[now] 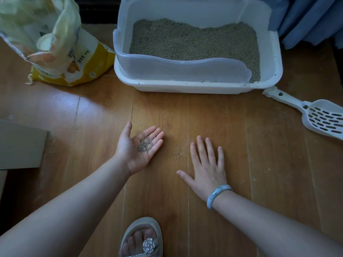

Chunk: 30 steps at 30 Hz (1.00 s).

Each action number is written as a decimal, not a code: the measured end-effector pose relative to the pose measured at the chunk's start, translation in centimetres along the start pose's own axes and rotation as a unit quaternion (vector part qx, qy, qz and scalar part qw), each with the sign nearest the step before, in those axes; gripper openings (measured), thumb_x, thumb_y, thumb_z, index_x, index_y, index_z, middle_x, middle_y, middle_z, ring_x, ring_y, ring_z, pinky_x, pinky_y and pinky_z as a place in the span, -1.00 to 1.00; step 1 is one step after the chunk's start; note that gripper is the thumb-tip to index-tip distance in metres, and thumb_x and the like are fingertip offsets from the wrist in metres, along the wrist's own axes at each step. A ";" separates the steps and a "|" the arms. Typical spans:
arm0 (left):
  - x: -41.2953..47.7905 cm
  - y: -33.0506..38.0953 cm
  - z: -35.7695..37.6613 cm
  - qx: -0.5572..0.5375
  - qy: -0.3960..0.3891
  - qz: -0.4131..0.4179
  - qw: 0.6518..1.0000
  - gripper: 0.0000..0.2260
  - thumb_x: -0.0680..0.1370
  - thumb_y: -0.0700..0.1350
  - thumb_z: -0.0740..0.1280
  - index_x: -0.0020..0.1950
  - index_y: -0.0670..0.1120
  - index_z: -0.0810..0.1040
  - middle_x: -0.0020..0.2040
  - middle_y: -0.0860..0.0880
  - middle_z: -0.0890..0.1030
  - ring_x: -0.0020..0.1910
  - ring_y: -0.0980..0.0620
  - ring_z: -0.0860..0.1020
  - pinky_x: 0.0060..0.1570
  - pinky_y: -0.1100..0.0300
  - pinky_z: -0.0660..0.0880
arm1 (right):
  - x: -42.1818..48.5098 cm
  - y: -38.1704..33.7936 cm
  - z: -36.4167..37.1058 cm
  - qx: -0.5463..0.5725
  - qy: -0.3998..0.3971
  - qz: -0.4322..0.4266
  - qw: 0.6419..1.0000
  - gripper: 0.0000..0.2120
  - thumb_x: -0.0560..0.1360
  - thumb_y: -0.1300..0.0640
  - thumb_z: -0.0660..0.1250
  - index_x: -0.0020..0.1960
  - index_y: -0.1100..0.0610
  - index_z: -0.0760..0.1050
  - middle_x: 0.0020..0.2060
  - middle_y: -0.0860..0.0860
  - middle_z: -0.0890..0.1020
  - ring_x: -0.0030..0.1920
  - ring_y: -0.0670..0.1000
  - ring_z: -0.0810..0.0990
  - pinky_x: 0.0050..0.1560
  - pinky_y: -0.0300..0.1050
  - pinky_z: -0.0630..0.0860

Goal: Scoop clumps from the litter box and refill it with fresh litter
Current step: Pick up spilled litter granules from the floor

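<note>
A white litter box (185, 86) with a translucent rim stands on the wooden floor, filled with tan litter (194, 43). My left hand (137, 151) lies palm up on the floor in front of it, fingers straight, carrying a small heap of grey granules (145, 143). My right hand (206, 164) rests flat, palm down, on the floor to its right, with a pale blue bangle on the wrist. Between the two hands lies a little cluster of spilled granules (177, 154). A white slotted scoop (313, 115) lies on the floor at the right, untouched.
An opened yellow-and-white litter bag (61, 52) stands left of the box. Blue curtain fabric (306, 19) hangs at the back right. A pale board or box (20, 145) sits at the left edge. My sandalled foot (143, 240) is at the bottom. A few stray grains dot the floor.
</note>
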State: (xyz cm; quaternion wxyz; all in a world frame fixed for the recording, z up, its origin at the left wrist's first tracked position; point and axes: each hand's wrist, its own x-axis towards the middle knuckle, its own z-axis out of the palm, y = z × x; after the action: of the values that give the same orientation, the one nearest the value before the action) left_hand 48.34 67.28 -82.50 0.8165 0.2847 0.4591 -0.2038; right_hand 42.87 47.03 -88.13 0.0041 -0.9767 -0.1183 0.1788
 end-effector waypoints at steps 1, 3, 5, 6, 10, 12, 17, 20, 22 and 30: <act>0.0 0.0 0.0 0.000 0.000 -0.001 1.000 -0.36 0.57 0.30 0.05 0.14 -0.26 0.55 0.05 -0.17 0.67 0.04 -0.09 0.65 0.02 0.02 0.58 | -0.1 -0.3 0.0 0.004 0.003 -0.019 1.000 -0.20 0.43 -0.41 -0.04 0.50 0.07 0.13 0.52 0.08 0.03 0.51 0.13 -0.05 0.41 0.29 -0.04; 0.1 0.0 0.1 0.003 0.001 -0.001 1.000 -0.35 0.57 0.30 0.05 0.15 -0.25 0.55 0.05 -0.17 0.68 0.03 -0.09 0.65 0.02 0.03 0.58 | -0.2 -1.0 0.0 0.009 0.009 -0.055 0.998 -0.25 0.43 -0.41 -0.03 0.49 -0.02 0.14 0.53 0.05 0.01 0.51 0.14 -0.06 0.41 0.30 -0.07; 0.1 0.0 0.1 0.004 -0.001 -0.002 1.000 -0.35 0.57 0.31 0.05 0.16 -0.25 0.55 0.05 -0.17 0.68 0.02 -0.09 0.66 0.02 0.03 0.58 | 0.1 -1.3 -0.2 0.013 0.016 -0.073 0.997 -0.28 0.44 -0.41 -0.06 0.49 -0.08 0.12 0.53 0.04 -0.03 0.51 0.14 -0.08 0.40 0.31 -0.09; 0.1 0.0 0.1 0.004 0.000 -0.003 1.000 -0.35 0.57 0.31 0.05 0.16 -0.25 0.55 0.05 -0.17 0.68 0.02 -0.09 0.66 0.03 0.02 0.58 | 0.4 -1.1 -0.3 0.012 0.016 -0.073 0.997 -0.29 0.44 -0.42 -0.06 0.49 -0.09 0.11 0.52 0.04 -0.03 0.51 0.14 -0.07 0.40 0.31 -0.09; 0.1 0.2 -0.1 -0.001 0.008 -0.001 1.000 -0.36 0.57 0.30 0.06 0.15 -0.26 0.55 0.05 -0.17 0.67 0.01 -0.09 0.66 0.02 0.03 0.59 | 2.5 0.9 -1.7 -0.011 -0.008 -0.052 0.999 -0.24 0.41 -0.47 -0.17 0.51 -0.16 -0.15 0.51 0.04 -0.26 0.49 0.12 -0.29 0.39 0.29 -0.28; 0.1 0.3 -0.2 0.000 0.009 -0.001 1.000 -0.36 0.57 0.30 0.06 0.15 -0.26 0.55 0.06 -0.17 0.67 0.01 -0.09 0.66 0.02 0.03 0.59 | 4.0 1.9 -2.6 -0.024 -0.040 -0.090 0.995 -0.26 0.38 -0.49 -0.19 0.48 -0.24 -0.22 0.48 0.03 -0.35 0.47 0.11 -0.39 0.39 0.29 -0.33; 0.1 0.4 -0.2 0.000 0.012 -0.003 1.000 -0.35 0.57 0.31 0.06 0.15 -0.25 0.56 0.06 -0.17 0.67 0.02 -0.08 0.66 0.02 0.04 0.59 | 6.7 2.4 -4.3 -0.087 -0.073 -0.247 0.962 -0.32 0.39 -0.46 -0.19 0.46 -0.31 -0.20 0.48 0.02 -0.36 0.46 0.11 -0.41 0.37 0.33 -0.33; 0.1 0.5 -0.3 -0.001 0.014 -0.001 1.000 -0.35 0.57 0.31 0.06 0.14 -0.26 0.56 0.05 -0.17 0.67 0.01 -0.08 0.67 0.02 0.04 0.59 | 6.2 3.0 -4.0 -0.108 -0.079 -0.303 0.943 -0.35 0.42 -0.44 -0.20 0.46 -0.31 -0.19 0.46 0.00 -0.39 0.46 0.10 -0.41 0.36 0.33 -0.36; 0.1 0.5 -0.4 0.000 0.016 -0.001 1.000 -0.35 0.57 0.31 0.06 0.15 -0.26 0.56 0.05 -0.17 0.67 0.01 -0.08 0.67 0.01 0.04 0.59 | 5.4 3.3 -3.2 -0.096 -0.049 -0.315 0.943 -0.37 0.44 -0.43 -0.16 0.47 -0.27 -0.09 0.49 0.01 -0.30 0.48 0.11 -0.30 0.37 0.34 -0.28; 0.1 0.6 -0.3 -0.002 0.013 -0.002 1.000 -0.35 0.57 0.31 0.06 0.15 -0.26 0.55 0.07 -0.17 0.67 0.02 -0.09 0.66 0.01 0.03 0.59 | -0.5 1.5 -0.1 -0.028 0.022 -0.145 0.989 -0.12 0.38 -0.44 0.02 0.45 0.19 0.18 0.49 0.07 0.09 0.50 0.15 0.05 0.37 0.35 0.05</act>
State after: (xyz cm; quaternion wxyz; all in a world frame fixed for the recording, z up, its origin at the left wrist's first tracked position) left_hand 48.56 67.94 -82.57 0.8108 0.2848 0.4705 -0.2004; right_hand 42.78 45.41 -87.90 0.0052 -0.9525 -0.2640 0.1515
